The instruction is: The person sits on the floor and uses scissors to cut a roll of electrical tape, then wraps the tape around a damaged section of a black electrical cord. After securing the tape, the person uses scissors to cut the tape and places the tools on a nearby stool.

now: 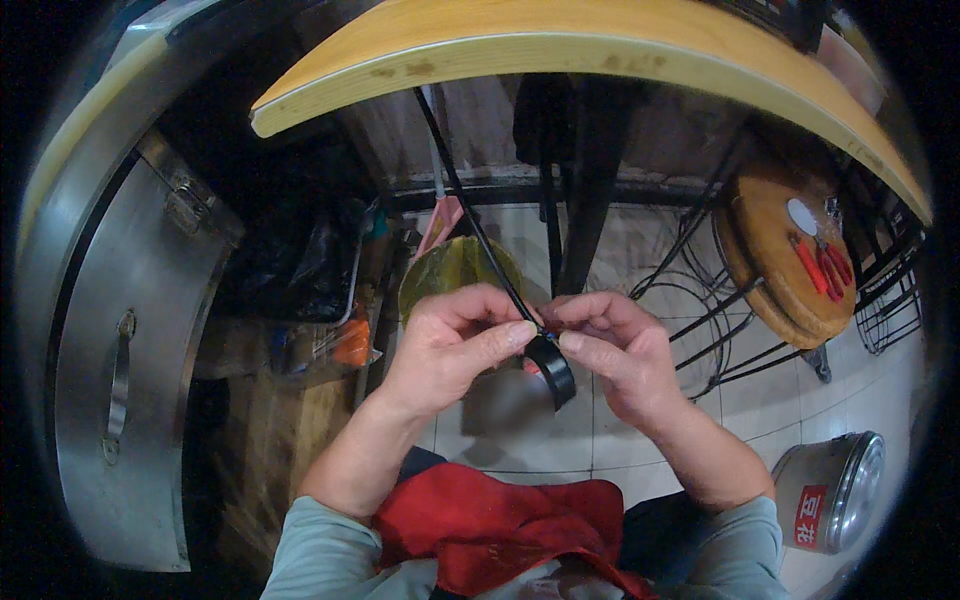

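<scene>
1. The person's left hand [450, 345] pinches a black cable [470, 205] between thumb and fingers near its lower end, seemingly to keep it steady.
2. The right hand [625, 365] meets it from the other side, thumb and fingertips closed on the same end of the cable; the two hands almost touch, which suits small, close fingerwork.
3. The cable slants down from beneath the wooden tabletop [560, 25] to the fingertips, so the hands work out in front of the table edge, above the person's red apron [500, 520].
4. A roll of black tape [565, 380] hangs just below the fingertips, likely there so that it stays within reach. The fingers cover the spot, so I can't tell whether its loose strip is stuck to the cable.
5. Off to the right, a red cutter [810, 268] and red-handled pliers [835, 265] lie side by side on a round wooden stool [752, 235], probably parked there to be handy.
6. A lidded metal pot [780, 475] stands on the tiled floor [560, 440], well apart from the hands.
</scene>
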`<state>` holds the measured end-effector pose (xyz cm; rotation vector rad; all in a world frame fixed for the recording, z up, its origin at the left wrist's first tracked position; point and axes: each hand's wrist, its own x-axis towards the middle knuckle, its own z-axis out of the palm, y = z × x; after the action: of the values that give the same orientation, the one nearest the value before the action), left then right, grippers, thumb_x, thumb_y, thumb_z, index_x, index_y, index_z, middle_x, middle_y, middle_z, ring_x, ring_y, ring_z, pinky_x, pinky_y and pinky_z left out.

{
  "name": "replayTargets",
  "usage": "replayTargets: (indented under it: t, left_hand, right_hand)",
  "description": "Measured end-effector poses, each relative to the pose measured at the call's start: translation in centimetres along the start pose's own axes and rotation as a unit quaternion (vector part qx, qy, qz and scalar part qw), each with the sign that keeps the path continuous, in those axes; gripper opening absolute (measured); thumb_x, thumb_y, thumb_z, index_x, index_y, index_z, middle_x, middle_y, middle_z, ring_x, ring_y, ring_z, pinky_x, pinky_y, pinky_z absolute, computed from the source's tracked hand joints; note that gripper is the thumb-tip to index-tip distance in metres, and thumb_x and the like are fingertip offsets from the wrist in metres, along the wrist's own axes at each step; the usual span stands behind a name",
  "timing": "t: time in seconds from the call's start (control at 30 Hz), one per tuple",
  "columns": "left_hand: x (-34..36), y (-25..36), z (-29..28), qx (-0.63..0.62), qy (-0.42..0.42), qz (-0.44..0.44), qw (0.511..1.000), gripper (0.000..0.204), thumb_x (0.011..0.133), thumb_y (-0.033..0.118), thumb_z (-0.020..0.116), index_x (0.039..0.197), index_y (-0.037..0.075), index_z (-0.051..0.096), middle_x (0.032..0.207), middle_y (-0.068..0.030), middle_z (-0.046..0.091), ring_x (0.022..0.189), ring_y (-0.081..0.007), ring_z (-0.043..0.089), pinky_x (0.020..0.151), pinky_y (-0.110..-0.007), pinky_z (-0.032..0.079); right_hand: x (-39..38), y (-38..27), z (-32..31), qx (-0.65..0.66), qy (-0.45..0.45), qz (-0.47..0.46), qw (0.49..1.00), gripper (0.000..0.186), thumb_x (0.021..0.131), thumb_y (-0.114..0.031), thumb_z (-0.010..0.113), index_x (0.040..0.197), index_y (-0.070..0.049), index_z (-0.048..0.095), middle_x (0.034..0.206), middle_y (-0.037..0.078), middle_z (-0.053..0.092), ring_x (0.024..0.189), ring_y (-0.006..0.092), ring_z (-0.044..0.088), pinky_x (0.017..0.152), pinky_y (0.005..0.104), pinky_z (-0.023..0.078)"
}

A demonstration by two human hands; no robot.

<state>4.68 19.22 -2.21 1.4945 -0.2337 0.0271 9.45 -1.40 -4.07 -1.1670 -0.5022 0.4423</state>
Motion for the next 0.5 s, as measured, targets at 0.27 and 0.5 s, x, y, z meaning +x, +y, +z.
replayTargets:
  t: [0.27,0.5]
  left_hand:
    - [0.8,-1.3,0.3,-0.056,-0.040,0.029,0.997,0.021,0.088,0.011,0.066,0.107,0.001,0.062,0.115,-0.0112,0.060,0.108,-0.0166,0.055,0.095,-0.032,0.043]
    - [1.1,-1.3,0.3,-0.013,-0.093,0.080,0.992,0.036,0.083,0.013,0.071,0.115,0.001,0.060,0.118,-0.0108,0.059,0.112,-0.0197,0.053,0.100,-0.035,0.039]
  right_hand:
    - [-1.5,2.0,0.2,-0.151,0.030,-0.113,0.982,0.023,0.087,-0.004,0.066,0.108,0.000,0.059,0.099,0.004,0.062,0.091,0.0099,0.058,0.080,0.0258,0.048]
    - [-1.8,-0.4,-0.4,-0.082,0.016,-0.031,0.996,0.016,0.093,-0.010,0.061,0.104,0.002,0.061,0.091,0.002,0.063,0.081,0.0078,0.056,0.074,0.0233,0.046]
